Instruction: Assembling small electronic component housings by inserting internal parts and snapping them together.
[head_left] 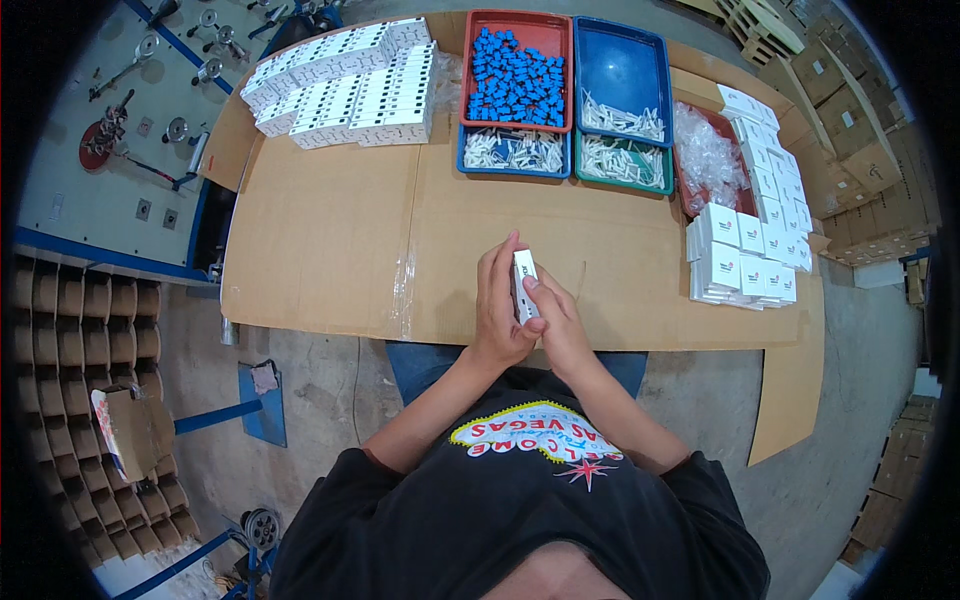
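Note:
Between my palms, over the near edge of the cardboard-covered table (330,240), I hold a small white box (524,280) on its narrow side. My left hand (494,305) lies along the box's left face, its fingers straight and pointing away from me. My right hand (562,318) presses from the right, with the thumb on the box's upper edge. Similar white boxes stand in a stacked block (390,95) at the far left. Another white stack (735,262), with a printed mark on each box, is at the right.
A red tray (467,70) of small blue parts rests on a blue tray (464,160) of white pieces. Beside them, a second blue tray (620,60) sits on a green tray (640,186). Clear plastic bags (708,155) fill a tray at the right.

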